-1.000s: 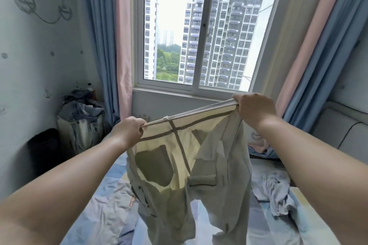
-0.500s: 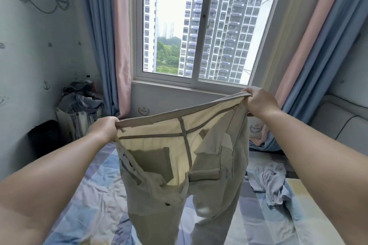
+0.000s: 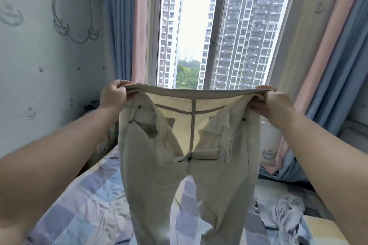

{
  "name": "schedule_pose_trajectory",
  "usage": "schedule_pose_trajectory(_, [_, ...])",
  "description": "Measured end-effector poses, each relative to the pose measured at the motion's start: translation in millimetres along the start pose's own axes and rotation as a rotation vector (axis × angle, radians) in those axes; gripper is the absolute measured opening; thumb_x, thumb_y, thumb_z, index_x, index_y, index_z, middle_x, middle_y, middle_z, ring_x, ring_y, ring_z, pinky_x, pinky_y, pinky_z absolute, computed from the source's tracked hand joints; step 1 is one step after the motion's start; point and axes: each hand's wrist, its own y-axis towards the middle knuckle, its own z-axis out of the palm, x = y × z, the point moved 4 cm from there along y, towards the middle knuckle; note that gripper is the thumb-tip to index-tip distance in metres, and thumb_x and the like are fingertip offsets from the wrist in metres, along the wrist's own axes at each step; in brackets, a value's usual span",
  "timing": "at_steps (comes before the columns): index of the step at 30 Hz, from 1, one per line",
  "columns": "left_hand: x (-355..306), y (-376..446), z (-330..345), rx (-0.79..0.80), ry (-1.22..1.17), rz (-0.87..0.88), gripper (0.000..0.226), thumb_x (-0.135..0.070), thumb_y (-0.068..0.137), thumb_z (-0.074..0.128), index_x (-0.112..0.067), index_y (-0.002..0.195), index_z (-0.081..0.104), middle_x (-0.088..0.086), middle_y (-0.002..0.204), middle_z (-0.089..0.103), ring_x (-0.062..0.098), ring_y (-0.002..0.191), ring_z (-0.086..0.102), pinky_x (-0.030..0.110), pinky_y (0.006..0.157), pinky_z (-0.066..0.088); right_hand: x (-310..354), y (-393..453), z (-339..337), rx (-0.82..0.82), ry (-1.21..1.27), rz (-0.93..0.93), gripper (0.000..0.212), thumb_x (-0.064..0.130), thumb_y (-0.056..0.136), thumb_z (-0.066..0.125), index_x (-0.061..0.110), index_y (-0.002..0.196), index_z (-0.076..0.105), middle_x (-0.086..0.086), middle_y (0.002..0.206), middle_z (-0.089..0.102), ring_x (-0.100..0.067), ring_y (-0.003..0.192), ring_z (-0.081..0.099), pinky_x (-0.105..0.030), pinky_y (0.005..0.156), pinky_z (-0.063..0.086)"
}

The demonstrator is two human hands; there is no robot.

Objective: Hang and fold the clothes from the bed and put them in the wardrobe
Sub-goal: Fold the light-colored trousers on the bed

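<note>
Above the bed (image 3: 83,201), head view: pale trousers (image 3: 189,165) held up in front of the window (image 3: 221,32), waistband stretched level, fly open, both legs hanging down toward the patchwork cover. Left hand (image 3: 113,95) pinches the waistband's left end, fingers curled over the edge. Right hand (image 3: 272,103) grips the right end the same way. Arms extended, hands well apart. Crumpled grey garment (image 3: 286,215) lies on the bed, near right. Blue and pink curtains (image 3: 127,26) flank the window. Dark bag (image 3: 91,105) against the left wall, far side.
</note>
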Motion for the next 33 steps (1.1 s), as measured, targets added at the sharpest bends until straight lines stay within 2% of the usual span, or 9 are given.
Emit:
schedule_pose_trajectory(2, [-48,-2,8,0.006,0.159,0.212,0.013,-0.010,0.095,0.050,-0.013,0.097,0.062,0.002,0.090,0.065,0.009,0.077,0.062,0.014,0.064,0.051,28,8,-7,0.070,0.103,-0.088,0.029,0.008,0.094,0.034,0.015,0.104,0.060,-0.006,0.083,0.062,-0.019,0.069,0.065,-0.032,0.066,0.058])
schedule_pose_trajectory(6, [-115,-22,26,0.095,0.633,0.623,0.013,-0.010,0.088,0.063,-0.012,0.101,0.063,0.004,0.094,0.059,0.018,0.084,0.054,0.015,0.070,0.038,59,9,-19,0.244,0.064,-0.256,0.024,0.000,0.090,0.049,0.021,0.097,0.056,0.005,0.074,0.058,-0.006,0.057,0.054,-0.022,0.054,0.042])
schedule_pose_trajectory(8, [-136,-37,27,0.013,0.745,0.659,0.013,-0.015,0.088,0.066,-0.010,0.100,0.065,0.003,0.094,0.058,0.019,0.085,0.052,0.024,0.075,0.037,57,12,-31,0.232,-0.008,-0.289,0.033,-0.005,0.086,0.049,0.024,0.099,0.056,0.002,0.082,0.058,-0.013,0.068,0.051,-0.027,0.059,0.038])
schedule_pose_trajectory(11, [-149,-58,31,-0.026,0.838,0.638,0.020,-0.028,0.087,0.067,-0.008,0.091,0.067,0.006,0.081,0.065,0.025,0.075,0.059,0.033,0.067,0.042,50,12,-52,0.118,-0.035,-0.314,0.020,0.011,0.087,0.062,0.030,0.092,0.058,-0.001,0.093,0.063,-0.020,0.081,0.059,-0.030,0.067,0.042])
schedule_pose_trajectory(15, [-166,-92,58,-0.071,0.901,0.730,0.030,-0.039,0.085,0.067,-0.010,0.080,0.059,0.003,0.072,0.056,0.023,0.068,0.052,0.030,0.054,0.033,58,15,-87,-0.007,-0.069,-0.352,0.007,0.021,0.090,0.057,0.028,0.092,0.058,-0.004,0.098,0.065,-0.026,0.089,0.061,-0.033,0.068,0.045])
schedule_pose_trajectory(19, [-197,-113,94,-0.082,0.807,0.835,0.032,-0.031,0.085,0.069,-0.010,0.073,0.048,-0.002,0.060,0.042,0.014,0.055,0.037,0.024,0.050,0.028,111,22,-120,-0.078,-0.080,-0.454,0.017,0.017,0.092,0.051,0.032,0.084,0.056,-0.006,0.101,0.065,-0.026,0.090,0.061,-0.037,0.076,0.050])
schedule_pose_trajectory(26, [-215,-117,97,-0.039,0.590,0.737,0.036,-0.024,0.086,0.068,-0.014,0.067,0.040,-0.001,0.057,0.039,0.014,0.053,0.034,0.026,0.051,0.029,187,45,-118,0.019,-0.112,-0.513,0.018,0.017,0.092,0.052,0.031,0.083,0.057,-0.010,0.106,0.065,-0.026,0.095,0.062,-0.029,0.068,0.045])
schedule_pose_trajectory(29, [-177,-115,78,-0.051,0.546,0.587,0.036,-0.025,0.086,0.069,-0.015,0.065,0.041,0.000,0.057,0.042,0.016,0.054,0.037,0.027,0.050,0.030,160,53,-87,0.093,-0.166,-0.478,0.014,0.013,0.094,0.050,0.024,0.089,0.057,-0.010,0.102,0.063,-0.026,0.093,0.060,-0.028,0.064,0.044])
schedule_pose_trajectory(33, [-69,-127,35,-0.090,0.511,0.299,0.033,-0.023,0.085,0.070,-0.016,0.066,0.044,-0.001,0.058,0.046,0.014,0.054,0.040,0.028,0.053,0.033,60,68,-24,0.224,-0.274,-0.350,0.017,0.004,0.092,0.047,0.010,0.104,0.057,-0.018,0.098,0.061,-0.032,0.089,0.060,-0.032,0.066,0.048])
